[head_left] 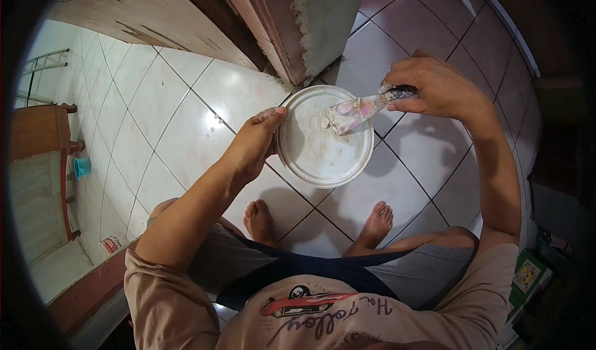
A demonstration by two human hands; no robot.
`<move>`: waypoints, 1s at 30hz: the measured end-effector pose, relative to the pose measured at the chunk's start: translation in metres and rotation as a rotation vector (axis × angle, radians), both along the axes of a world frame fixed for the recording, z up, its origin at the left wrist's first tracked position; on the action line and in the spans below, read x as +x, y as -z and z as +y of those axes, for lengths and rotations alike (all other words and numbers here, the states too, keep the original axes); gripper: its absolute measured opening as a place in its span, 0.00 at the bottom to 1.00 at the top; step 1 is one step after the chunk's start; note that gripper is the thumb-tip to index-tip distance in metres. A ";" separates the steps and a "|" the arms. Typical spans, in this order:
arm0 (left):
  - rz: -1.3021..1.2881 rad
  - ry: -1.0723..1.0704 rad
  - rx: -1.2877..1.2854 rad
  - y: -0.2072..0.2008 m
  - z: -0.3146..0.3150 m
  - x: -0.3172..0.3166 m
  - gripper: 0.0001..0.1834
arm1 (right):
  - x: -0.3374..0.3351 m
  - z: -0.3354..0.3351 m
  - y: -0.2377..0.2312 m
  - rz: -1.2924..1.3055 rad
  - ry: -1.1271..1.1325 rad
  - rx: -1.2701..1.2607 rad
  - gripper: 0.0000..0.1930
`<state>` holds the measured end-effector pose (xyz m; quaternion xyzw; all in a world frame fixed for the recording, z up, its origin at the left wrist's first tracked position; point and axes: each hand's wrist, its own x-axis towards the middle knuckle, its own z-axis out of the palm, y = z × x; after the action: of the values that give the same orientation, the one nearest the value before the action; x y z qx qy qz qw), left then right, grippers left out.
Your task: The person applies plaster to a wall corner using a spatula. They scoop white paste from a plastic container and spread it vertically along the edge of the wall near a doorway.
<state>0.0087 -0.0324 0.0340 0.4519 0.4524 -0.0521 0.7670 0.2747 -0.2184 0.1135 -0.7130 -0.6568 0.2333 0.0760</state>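
Observation:
My left hand (261, 136) grips the left rim of a round white plastic lid (316, 157), thumb on top and fingers underneath. Whitish paste is smeared over the middle of the lid. In my right hand (428, 86) is a putty knife (357, 112), held by its dark handle. Its broad blade, crusted with whitish residue and pinkish stains, slants down to the left, with its edge at the paste on the lid. Both hands are in front of me, over the tiled floor, above my bare feet.
Just beyond the lid stands a wall corner with a worn door frame (267, 27). White tiles (180, 114) with dark joints cover the floor. At far left are wooden furniture (40, 133) and a small turquoise bucket (82, 167). A green box (528, 282) sits at lower right.

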 end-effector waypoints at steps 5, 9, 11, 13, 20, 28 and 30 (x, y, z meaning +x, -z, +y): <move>-0.010 0.024 -0.008 -0.003 0.003 -0.002 0.17 | 0.005 0.000 0.001 0.015 -0.015 0.025 0.15; -0.005 0.016 0.010 -0.004 0.006 -0.003 0.17 | 0.000 0.007 -0.002 -0.016 -0.027 0.002 0.15; -0.009 0.012 0.011 -0.005 0.008 -0.003 0.17 | -0.002 0.008 -0.001 -0.029 -0.040 0.009 0.15; -0.010 0.037 -0.003 -0.005 0.009 -0.005 0.19 | -0.003 0.009 -0.003 -0.038 -0.056 0.017 0.15; -0.018 0.002 0.021 -0.009 0.010 -0.006 0.20 | 0.000 0.012 -0.008 -0.047 -0.077 0.032 0.14; -0.019 0.041 0.026 0.000 0.016 -0.009 0.18 | -0.001 0.018 -0.003 -0.050 -0.122 0.067 0.15; -0.012 0.016 0.043 -0.002 0.012 -0.006 0.17 | -0.004 0.019 -0.005 -0.068 -0.111 0.048 0.15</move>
<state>0.0029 -0.0205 0.0363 0.4720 0.4453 -0.0457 0.7595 0.2709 -0.1994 0.1180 -0.6808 -0.7031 0.1970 0.0575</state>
